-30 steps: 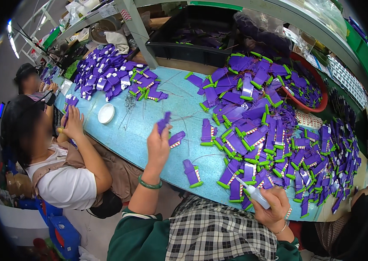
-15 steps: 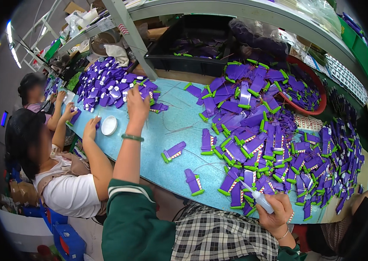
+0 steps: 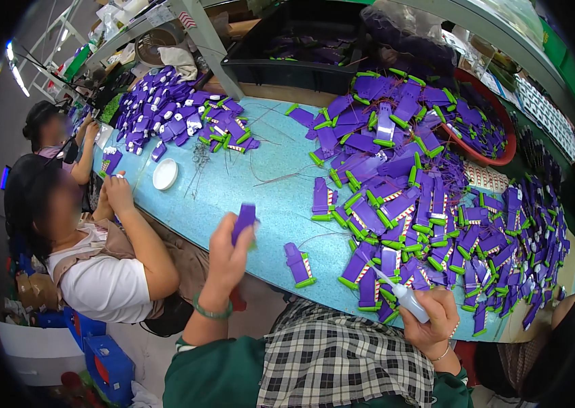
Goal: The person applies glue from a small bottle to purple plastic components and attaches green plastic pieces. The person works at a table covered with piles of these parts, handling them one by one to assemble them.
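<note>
My left hand (image 3: 228, 262) is closed on a purple plastic piece (image 3: 244, 222) with a green end, held upright just above the near edge of the blue table (image 3: 195, 214); the piece is a little blurred. In my right hand (image 3: 433, 321) is a small translucent squeeze bottle (image 3: 411, 304), its thin nozzle pointing up and left. Between the two hands a single purple wing-shaped piece (image 3: 297, 264) with a striped edge and green end lies flat. Beyond the bottle spreads a large heap of similar purple and green pieces (image 3: 396, 197), with thin wires among them.
Left along the table sit a white round dish (image 3: 165, 175) and a pile of purple and white parts (image 3: 158, 105). A co-worker (image 3: 100, 272) works there, another person beyond. At the back stand a black bin (image 3: 287, 71), a red basin (image 3: 510, 139) and a metal shelf post (image 3: 209, 51).
My left hand has come back from the far pile and now holds a purple piece; one loose piece is gone from the table near me. The co-worker's hands have come together.
</note>
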Demonstrator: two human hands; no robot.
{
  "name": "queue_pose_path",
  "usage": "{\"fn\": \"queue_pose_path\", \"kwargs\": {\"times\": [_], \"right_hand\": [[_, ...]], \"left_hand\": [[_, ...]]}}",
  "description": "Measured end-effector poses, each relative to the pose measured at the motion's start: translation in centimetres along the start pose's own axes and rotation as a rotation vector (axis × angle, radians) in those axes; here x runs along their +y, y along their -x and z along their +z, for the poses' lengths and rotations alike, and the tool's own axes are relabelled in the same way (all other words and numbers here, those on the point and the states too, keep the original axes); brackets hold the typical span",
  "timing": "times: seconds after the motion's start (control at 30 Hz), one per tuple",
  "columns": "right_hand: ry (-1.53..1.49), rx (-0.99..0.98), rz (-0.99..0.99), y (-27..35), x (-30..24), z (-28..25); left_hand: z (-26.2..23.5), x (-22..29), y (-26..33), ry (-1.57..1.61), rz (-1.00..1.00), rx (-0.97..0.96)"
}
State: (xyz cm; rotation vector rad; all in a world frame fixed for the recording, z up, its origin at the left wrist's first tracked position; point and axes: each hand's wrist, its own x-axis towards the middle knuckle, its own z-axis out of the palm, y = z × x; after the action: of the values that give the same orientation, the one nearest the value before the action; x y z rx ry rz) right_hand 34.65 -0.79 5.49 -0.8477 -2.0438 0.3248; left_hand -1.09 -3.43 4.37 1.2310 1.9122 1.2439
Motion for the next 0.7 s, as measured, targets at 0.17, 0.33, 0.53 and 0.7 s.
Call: {"fn": "queue_pose_path", "kwargs": {"times": [0.17,0.33,0.53,0.7], "right_hand": [[-0.001,0.038,-0.047,0.1,0.2,-0.3],[-0.021,0.056,-0.059,0.3,0.3,-0.7],[0.001,0.052,-0.06,0.4,0.4,-0.4],[-0.011,0.048,-0.078,0.1,0.7,-0.5]], "left_hand": [[5.4,1.2,5.6,-0.135,0.434,-0.447],[4.9,-0.9,6.0,-0.493,0.312,-0.323],[3.3,-2.2,3.7,-0.662,0.405,-0.029],[3.0,-2.6,1.3,-0.686,0.292,-0.035]]}}
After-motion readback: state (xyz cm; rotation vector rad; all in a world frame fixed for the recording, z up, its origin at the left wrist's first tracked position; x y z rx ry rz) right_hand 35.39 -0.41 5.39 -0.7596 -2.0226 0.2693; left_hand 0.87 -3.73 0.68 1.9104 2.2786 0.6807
